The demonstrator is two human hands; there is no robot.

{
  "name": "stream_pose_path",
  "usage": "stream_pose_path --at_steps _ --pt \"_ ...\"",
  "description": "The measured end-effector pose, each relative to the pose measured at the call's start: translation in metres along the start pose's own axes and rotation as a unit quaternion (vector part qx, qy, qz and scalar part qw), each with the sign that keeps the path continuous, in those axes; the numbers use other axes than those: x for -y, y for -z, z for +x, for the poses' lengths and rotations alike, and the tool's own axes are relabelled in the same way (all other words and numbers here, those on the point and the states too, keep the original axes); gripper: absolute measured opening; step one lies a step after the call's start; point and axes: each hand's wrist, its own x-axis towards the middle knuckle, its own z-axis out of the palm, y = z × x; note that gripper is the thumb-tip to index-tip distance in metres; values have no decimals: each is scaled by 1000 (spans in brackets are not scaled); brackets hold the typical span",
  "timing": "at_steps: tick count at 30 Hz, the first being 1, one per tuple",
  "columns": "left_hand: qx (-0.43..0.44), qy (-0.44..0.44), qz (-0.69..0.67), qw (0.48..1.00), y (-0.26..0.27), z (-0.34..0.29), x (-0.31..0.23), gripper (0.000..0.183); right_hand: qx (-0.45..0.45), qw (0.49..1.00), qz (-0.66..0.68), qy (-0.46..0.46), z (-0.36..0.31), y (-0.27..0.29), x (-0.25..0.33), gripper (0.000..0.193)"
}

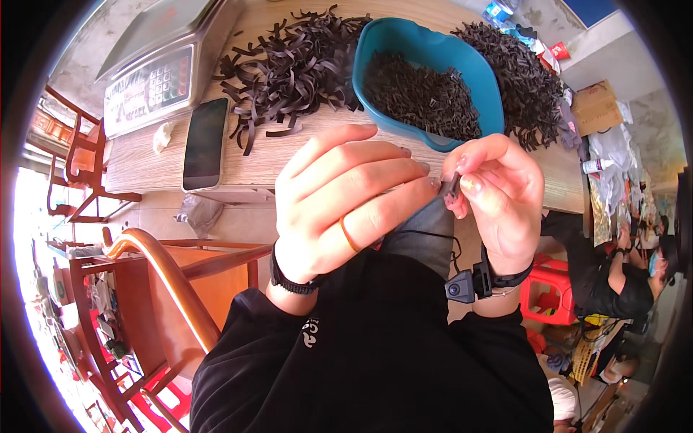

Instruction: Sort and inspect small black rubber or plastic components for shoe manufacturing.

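My right hand (502,191) pinches a small black strip (452,189) between thumb and index finger, in front of my body. From the left, my left hand (354,198) meets the same strip with its fingertips, its fingers curved and pressed together; its thumb is hidden underneath. Just beyond my hands, a teal plastic basin (427,42) holds a heap of small black pieces (422,94). Loose long black strips (296,68) lie in a pile to the basin's left, and another pile of black strips (516,83) lies to its right.
A dark phone (206,144) and a scrap of white tissue (164,137) lie at the table's left, near a digital scale (155,83). A wooden chair (166,278) stands at my left. A red stool (546,292) and another person (613,278) are at the right.
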Motion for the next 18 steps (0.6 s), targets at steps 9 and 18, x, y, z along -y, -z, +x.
stream_pose_path --at_steps 9,18 --pt "-4 -29 19 999 2 -1 0 25 5 1000 7 -19 -4 -5 -1 9" --pt "-16 -40 11 999 3 -2 1 27 6 999 25 -32 -3 -5 0 9"
